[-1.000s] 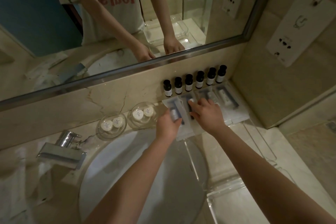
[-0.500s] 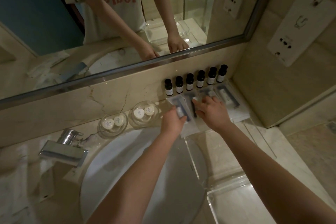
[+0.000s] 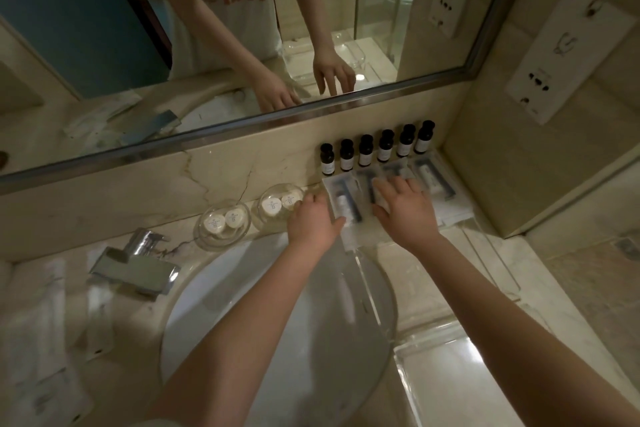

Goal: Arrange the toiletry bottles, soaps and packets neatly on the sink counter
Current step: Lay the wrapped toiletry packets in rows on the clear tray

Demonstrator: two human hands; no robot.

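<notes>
Several small dark toiletry bottles with white labels stand in a row against the back wall under the mirror. In front of them lie several clear packets side by side on the counter. My left hand rests at the left edge of the leftmost packet, its thumb on the packet's lower corner. My right hand lies flat with spread fingers on the middle packets. Two glass dishes to the left each hold two round white soaps.
The round white sink basin lies below my arms, with a chrome tap at its left. A clear acrylic tray sits at the counter's front right. White packets and cloths lie at the far left. A side wall closes off the right.
My left hand has slid left off the leftmost packet toward the soap dish. My right hand has spread flat over the middle packets. The camera has shifted slightly.
</notes>
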